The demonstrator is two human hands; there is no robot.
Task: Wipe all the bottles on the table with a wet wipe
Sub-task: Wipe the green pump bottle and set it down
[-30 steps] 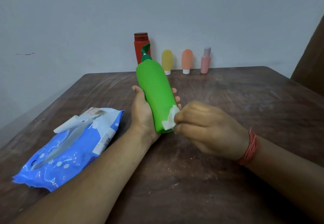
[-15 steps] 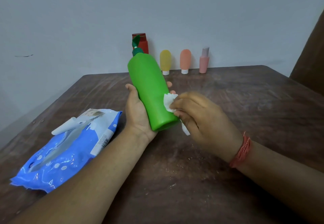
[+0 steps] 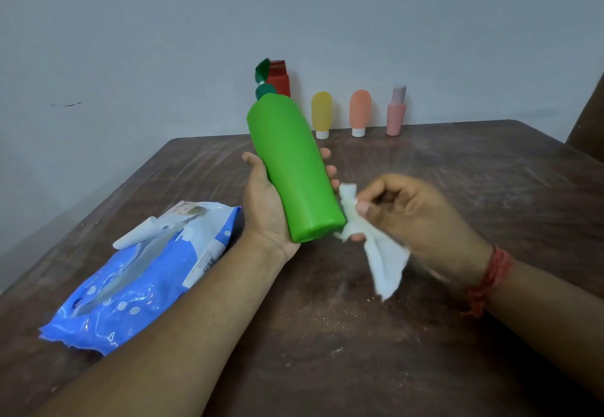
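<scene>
My left hand grips a tall green pump bottle from underneath, tilted with its dark green pump pointing up and away. My right hand pinches a crumpled white wet wipe just right of the bottle's base; the wipe hangs loose and touches the bottle's lower edge. Along the table's far edge stand a red bottle, partly hidden behind the pump, a yellow tube, an orange tube and a pink bottle.
A blue pack of wet wipes with its white flap open lies on the left of the brown wooden table. A grey wall rises behind the table. A dark brown object stands at the right edge.
My right hand has pulled the wipe off the bottle's side and moved right and down; the wipe now hangs loose. My left hand has tilted the bottle slightly more upright.
</scene>
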